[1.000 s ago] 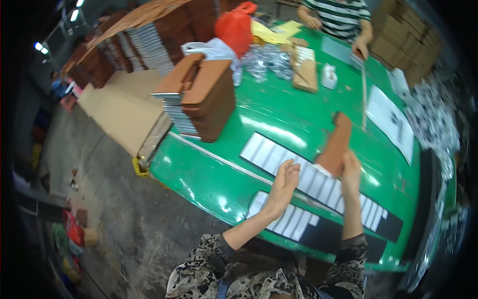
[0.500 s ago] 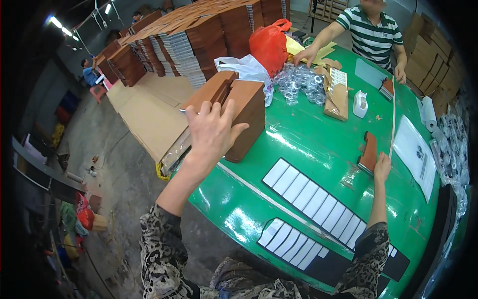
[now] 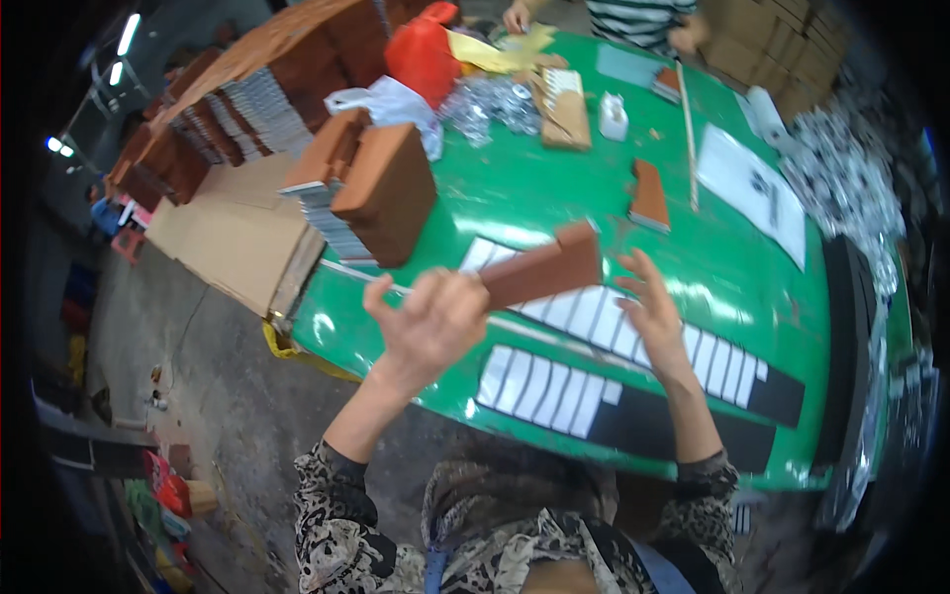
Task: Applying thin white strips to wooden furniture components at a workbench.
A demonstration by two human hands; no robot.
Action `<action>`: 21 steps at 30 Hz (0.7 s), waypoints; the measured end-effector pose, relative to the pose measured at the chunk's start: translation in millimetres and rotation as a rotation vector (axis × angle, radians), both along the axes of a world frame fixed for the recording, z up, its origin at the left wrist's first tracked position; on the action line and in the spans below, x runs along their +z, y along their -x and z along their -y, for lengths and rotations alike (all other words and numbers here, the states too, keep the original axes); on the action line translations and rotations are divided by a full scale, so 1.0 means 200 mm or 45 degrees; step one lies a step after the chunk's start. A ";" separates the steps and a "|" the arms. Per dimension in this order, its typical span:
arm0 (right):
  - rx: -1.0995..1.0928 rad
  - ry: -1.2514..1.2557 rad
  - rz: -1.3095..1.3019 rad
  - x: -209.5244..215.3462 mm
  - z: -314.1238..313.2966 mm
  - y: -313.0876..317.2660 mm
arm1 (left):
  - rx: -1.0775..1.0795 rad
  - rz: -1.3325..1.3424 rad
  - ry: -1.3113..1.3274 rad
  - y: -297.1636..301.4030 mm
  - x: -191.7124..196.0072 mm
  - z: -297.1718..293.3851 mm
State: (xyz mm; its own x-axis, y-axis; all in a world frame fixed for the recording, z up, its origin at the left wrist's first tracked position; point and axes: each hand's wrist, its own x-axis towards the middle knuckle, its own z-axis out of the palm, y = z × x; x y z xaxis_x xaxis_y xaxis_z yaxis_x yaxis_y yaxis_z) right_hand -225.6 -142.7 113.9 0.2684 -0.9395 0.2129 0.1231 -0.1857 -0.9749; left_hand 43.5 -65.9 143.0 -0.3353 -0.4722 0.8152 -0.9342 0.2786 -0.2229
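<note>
Here, left hand [image 3: 435, 322] fingers pinch a brown block [image 3: 542, 269]; the right hand [image 3: 648, 312], fingers spread, should steady its far end.

Green table [image 3: 554, 213], white strips [image 3: 594, 317], brown stack [image 3: 371, 188]

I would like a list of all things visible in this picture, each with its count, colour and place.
table: one, green, centre.
brown piece: one, held above the table in the left hand.
brown stack: one, table's left edge.
small brown piece: one, flat on the table, right of centre.
white strips: two rows on black backing, near edge.
red bag: one, far left of the table.
white bag: one, beside the red bag.
paper sheet: one, white, right side.
cardboard: flat, tan, on the floor at left.
other person: one, striped shirt, far side.
left hand: gripping the brown piece.
right hand: open, empty, fingers spread.
</note>
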 end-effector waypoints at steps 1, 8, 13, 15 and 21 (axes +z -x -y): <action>0.081 -0.031 -0.006 -0.03 -0.09 -0.01 | -0.091 0.051 0.001 0.07 -0.06 -0.06; 0.102 -0.367 -0.058 -0.28 -0.54 0.08 | -0.380 -0.923 -0.474 0.25 -0.31 -0.40; 0.118 -0.389 -0.101 -0.41 -0.62 0.05 | -0.459 -1.548 -1.245 0.19 -0.38 -0.53; 0.200 -0.488 0.019 -0.41 -0.63 0.05 | -0.695 -1.720 -1.536 0.10 -0.41 -0.56; 0.882 -0.587 0.069 -0.33 -0.60 0.07 | -0.902 -1.408 -1.686 0.22 -0.30 -0.42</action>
